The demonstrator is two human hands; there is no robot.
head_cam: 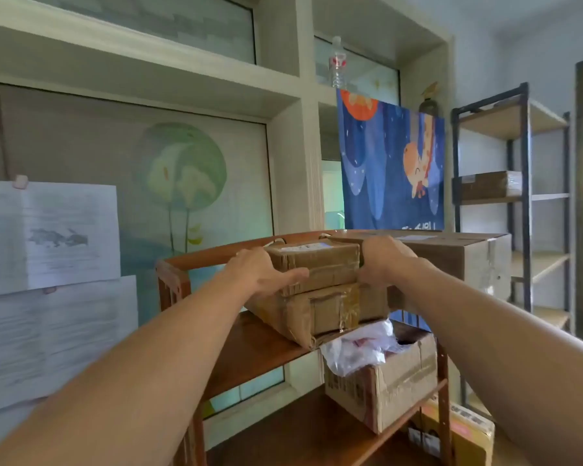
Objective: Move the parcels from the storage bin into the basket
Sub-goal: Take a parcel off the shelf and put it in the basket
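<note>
A small taped cardboard parcel (317, 264) lies on top of a wider brown parcel (320, 314) on the upper board of a wooden shelf (249, 351). My left hand (263, 274) presses against the small parcel's left end, thumb along its front. My right hand (382, 260) grips its right end. A large cardboard box (468, 257) stands right behind my right hand on the same shelf. No storage bin or basket is in view.
On the lower board sits an open carton (384, 388) with a white plastic bag (357, 348) spilling out. A yellow parcel (465, 435) lies near the floor. A black metal rack (522, 203) with one box stands at the right. Papers hang on the left wall.
</note>
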